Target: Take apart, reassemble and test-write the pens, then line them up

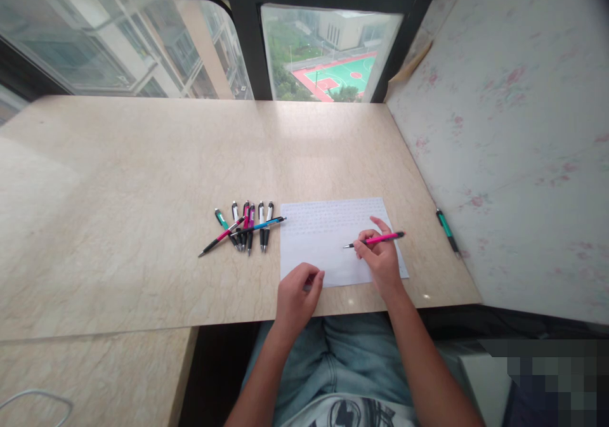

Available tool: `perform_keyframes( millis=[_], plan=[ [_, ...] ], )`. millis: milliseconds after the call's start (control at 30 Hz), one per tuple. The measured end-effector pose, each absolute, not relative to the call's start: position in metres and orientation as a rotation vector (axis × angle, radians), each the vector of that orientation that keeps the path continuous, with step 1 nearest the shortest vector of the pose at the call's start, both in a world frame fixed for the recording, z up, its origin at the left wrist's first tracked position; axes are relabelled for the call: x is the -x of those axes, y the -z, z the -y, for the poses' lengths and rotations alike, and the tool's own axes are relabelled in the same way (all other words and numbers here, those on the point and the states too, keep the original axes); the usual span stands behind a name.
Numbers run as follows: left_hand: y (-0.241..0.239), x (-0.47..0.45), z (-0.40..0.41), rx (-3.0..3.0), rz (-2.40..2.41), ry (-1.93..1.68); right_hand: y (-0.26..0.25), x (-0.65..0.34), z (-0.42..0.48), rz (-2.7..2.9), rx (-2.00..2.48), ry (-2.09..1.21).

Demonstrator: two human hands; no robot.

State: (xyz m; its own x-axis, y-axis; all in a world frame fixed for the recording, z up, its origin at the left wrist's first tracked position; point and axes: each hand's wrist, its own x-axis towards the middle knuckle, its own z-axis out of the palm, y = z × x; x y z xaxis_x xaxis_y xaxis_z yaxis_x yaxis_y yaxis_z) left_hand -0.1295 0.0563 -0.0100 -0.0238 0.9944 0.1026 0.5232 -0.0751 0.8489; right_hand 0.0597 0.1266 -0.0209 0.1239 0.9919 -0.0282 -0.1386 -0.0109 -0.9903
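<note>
Right hand [382, 262] holds the pen [380, 238] over the paper [328, 249], toward its right side. The pen should be light, stiff and perhaps a little slick, best taken on the dark grip behind the tip. Thumb and fingers pinch it there. Left hand [297, 294] curls loosely at the paper's near edge; whether it grips anything, I cannot tell.

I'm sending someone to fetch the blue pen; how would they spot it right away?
On the beige marbled counter, find the white sheet of paper with rows of writing. Just left of it lies a cluster of assorted pens. The slim blue pen with black ends lies slantwise across others, one end reaching the sheet's left edge; no other pen here is blue.
</note>
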Motion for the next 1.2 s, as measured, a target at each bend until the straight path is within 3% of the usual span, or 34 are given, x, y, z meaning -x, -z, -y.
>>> perform_keyframes(
  millis=[233,633,1200],
  plan=[
    [0.012,0.130,-0.056,-1.673,-1.593,-0.990,0.014,-0.064,-0.148,1.228,1.290,-1.270],
    [0.013,0.130,-0.055,-1.706,-1.581,-0.957,0.022,-0.056,-0.169,1.601,1.550,-0.688],
    [0.012,0.130,-0.057,-1.728,-1.574,-0.918,0.025,-0.053,-0.168,1.651,1.561,-0.654]
  ],
)
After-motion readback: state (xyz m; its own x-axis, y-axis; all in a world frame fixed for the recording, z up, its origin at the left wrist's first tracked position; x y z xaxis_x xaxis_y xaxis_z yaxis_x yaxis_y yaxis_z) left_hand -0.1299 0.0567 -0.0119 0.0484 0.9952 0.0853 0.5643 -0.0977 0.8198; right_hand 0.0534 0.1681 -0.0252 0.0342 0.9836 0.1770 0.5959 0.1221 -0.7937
